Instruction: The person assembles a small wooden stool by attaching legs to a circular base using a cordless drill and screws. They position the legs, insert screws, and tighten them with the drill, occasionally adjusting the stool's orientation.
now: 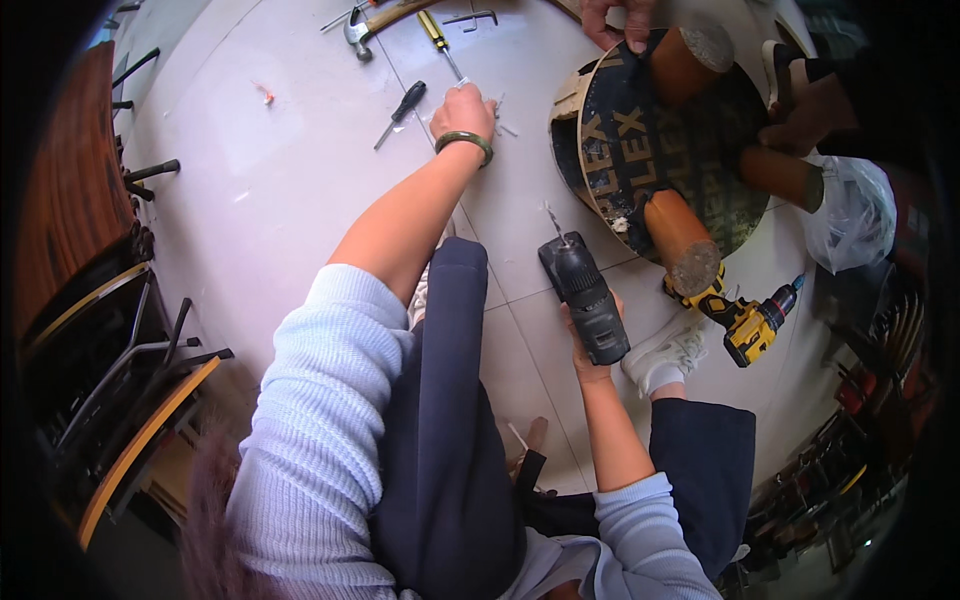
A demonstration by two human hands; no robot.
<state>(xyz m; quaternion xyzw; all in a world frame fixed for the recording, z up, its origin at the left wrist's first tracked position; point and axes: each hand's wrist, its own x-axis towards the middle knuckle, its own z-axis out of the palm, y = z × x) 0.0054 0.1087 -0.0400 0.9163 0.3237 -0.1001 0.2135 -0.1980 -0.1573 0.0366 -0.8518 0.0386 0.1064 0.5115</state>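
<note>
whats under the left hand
Pale floor shows around the left hand, with small white pieces to its right; whatever lies directly beneath it is covered.

We see a pale grey floor [250,200] with darker seams. Toward its right edge, the round board [700,150] is black with gold lettering, its legs [680,225] orange-brown. One drill [750,327] is yellow and black, the other drill [592,312] plain black. Our ribbed sleeves [325,350] are light blue, our trousers [450,370] navy, our bracelet [478,141] dark green.
</note>
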